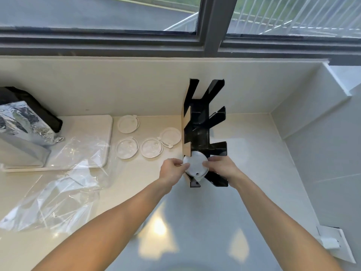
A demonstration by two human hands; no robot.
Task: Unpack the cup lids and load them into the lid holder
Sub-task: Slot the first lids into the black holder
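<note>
Both forearms reach in from the near edge over the counter [254, 153]. Left hand [172, 170] and right hand [222, 167] each pinch one side of a white lid [196, 163], fingers curled tight on its rim, holding it at the lowest slot of the black lid holder [205, 133], which stands against the back wall. Four more lids lie flat on the counter just left of the holder: one [128, 124] at the back, one [170, 136] nearest the holder, two [127, 148] [152, 148] in front. Clear plastic wrap [58, 184] sprawls further left, beside a foil bag [21, 132] and a white board [97, 137].
</note>
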